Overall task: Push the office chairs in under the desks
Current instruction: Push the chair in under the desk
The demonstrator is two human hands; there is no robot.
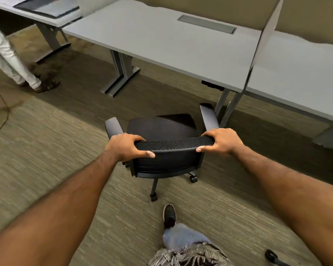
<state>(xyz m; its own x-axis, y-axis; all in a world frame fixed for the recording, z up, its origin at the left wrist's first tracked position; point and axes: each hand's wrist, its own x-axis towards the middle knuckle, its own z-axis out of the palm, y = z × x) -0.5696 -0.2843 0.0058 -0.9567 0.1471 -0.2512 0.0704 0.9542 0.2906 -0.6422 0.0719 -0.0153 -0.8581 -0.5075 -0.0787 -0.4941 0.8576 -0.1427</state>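
Both hands, left and right, grip the office chair backrest before the desk.

Knee bay under the tabletop is open between left leg frame and right leg frame. The carpet from chair to bay is free. Tight spot: the chair's right armrest sits just beside the right leg frame. Also a control box under the front edge near that leg. On the right, a divider panel walls the side. At far left, a bystander's legs, well apart.
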